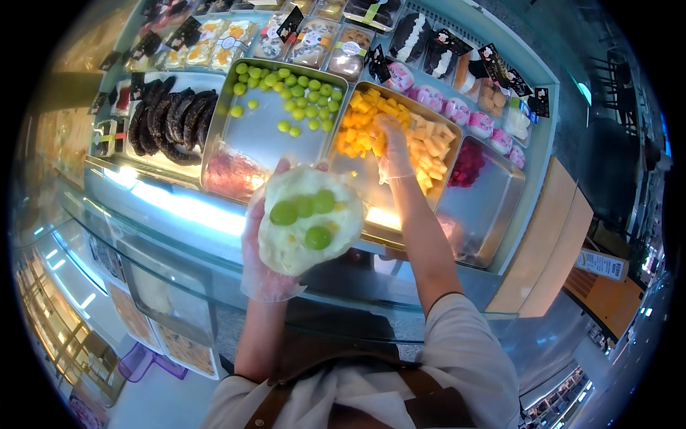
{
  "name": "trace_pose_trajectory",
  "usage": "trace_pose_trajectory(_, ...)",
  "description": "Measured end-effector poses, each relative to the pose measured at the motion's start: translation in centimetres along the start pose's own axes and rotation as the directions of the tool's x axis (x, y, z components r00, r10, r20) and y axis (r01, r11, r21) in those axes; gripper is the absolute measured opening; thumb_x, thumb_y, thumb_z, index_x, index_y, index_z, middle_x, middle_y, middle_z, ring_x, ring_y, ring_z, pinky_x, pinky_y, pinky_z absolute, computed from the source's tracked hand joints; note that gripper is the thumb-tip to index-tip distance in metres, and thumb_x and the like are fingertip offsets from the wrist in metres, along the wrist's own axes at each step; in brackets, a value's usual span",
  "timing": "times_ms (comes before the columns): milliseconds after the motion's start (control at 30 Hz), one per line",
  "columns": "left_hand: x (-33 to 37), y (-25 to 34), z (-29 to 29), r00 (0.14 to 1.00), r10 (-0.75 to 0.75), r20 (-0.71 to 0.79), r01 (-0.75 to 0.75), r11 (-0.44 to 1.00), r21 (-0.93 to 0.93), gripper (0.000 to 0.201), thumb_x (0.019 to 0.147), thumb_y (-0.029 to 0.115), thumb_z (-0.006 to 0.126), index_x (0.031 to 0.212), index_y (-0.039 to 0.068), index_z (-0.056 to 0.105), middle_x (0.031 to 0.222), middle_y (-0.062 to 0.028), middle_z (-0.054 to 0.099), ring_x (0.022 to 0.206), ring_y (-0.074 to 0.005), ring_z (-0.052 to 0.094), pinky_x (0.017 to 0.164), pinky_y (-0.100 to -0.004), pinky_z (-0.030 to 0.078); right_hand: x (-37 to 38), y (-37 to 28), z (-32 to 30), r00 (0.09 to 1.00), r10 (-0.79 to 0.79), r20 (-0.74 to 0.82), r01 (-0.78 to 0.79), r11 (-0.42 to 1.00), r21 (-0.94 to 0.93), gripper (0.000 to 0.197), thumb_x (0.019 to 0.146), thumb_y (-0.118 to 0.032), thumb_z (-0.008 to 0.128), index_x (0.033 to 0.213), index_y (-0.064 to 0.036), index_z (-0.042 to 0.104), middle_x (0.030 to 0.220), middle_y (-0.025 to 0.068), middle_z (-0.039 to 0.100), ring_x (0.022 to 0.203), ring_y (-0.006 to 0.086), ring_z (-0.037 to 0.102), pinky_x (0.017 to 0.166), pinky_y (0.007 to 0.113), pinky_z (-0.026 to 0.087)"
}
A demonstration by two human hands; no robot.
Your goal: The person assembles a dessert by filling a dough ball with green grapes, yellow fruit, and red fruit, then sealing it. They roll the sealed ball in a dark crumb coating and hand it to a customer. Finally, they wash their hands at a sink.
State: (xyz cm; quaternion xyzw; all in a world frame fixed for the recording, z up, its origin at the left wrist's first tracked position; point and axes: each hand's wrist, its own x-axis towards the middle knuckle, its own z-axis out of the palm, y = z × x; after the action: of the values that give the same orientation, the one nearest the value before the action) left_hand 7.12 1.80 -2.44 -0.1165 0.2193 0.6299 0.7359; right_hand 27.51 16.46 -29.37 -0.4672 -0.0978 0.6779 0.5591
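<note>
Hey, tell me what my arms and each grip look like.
Left grip and right grip both wear a thin, clear plastic glove, loose at the wrist. Forearms are bare below pale, short sleeves; the right sleeve has a dark edge.

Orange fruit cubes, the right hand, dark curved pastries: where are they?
Orange fruit cubes (359, 121), head view: pile's middle.
Right hand (394, 146), head view: its middle.
Dark curved pastries (164, 118), head view: a middle one.

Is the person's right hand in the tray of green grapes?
No, the right hand is at the yellow fruit cubes in another tray.
</note>
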Motion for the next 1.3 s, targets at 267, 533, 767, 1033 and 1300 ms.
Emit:
trace_pose_trajectory(267,0.8,-1.9,0.2,0.997,0.02,0.073,-0.019,1.0,-0.013,0.059,0.105,0.032,0.045,0.16,0.014,0.033,0.161,-0.0209,0.036,0.147,-0.0393,0.039,0.117,-0.0602,0.037,-12.3,-14.6,9.8,0.896,0.392,0.208,-0.421,0.9,0.117,0.034,0.097,-0.037,0.068,0.112,-0.0066,0.063,0.101,0.0082,0.064,0.079,0.0162,0.06,0.052,0.025,0.046)
trace_pose_trajectory(533,-0.3,-5.2,3.3,0.984,-0.019,0.176,0.055,0.978,-0.203,0.051,0.106,0.025,0.039,0.155,0.01,0.041,0.144,-0.0156,0.056,0.133,-0.0296,0.055,0.113,-0.0485,0.045,-25.6,-14.9,15.5,0.693,-0.405,0.597,0.719,0.33,-0.611,0.027,0.089,-0.024,0.076,0.107,-0.0062,0.067,0.119,0.0085,0.061,0.11,0.0261,0.059,0.095,0.037,0.05)
trace_pose_trajectory(767,-3.4,-7.5,6.9,0.985,0.025,0.172,-0.019,0.999,-0.033,0.05,0.108,0.031,0.037,0.152,0.009,0.042,0.145,-0.0109,0.054,0.134,-0.0241,0.054,0.114,-0.0392,0.043,-28.5,-15.9,14.4,0.45,-0.481,0.753,0.885,0.129,-0.447,0.032,0.084,-0.014,0.077,0.115,-0.0059,0.072,0.125,0.0145,0.063,0.121,0.0345,0.059,0.101,0.041,0.049)
trace_pose_trajectory(1033,-4.6,-8.4,11.9,0.996,-0.047,-0.072,0.078,0.849,0.523,0.069,0.109,0.06,0.019,0.15,0.01,0.043,0.14,-0.0098,0.055,0.129,-0.0253,0.055,0.113,-0.0403,0.042,-30.6,-13.4,13.6,0.671,-0.622,0.403,0.739,0.608,-0.291,0.025,0.104,-0.004,0.052,0.123,-0.0002,0.067,0.129,0.0132,0.065,0.126,0.0234,0.057,0.108,0.033,0.043)
trace_pose_trajectory(1300,-5.9,-9.7,11.8,0.912,-0.196,0.359,0.168,0.98,0.108,0.051,0.111,0.031,0.033,0.156,0.006,0.039,0.141,-0.0092,0.056,0.126,-0.0224,0.058,0.107,-0.0367,0.049,-32.5,-18.3,13.2,0.334,-0.777,0.533,0.922,0.15,-0.358,0.022,0.089,-0.007,0.066,0.109,-0.0031,0.075,0.13,0.0175,0.065,0.125,0.0356,0.058,0.11,0.05,0.042)
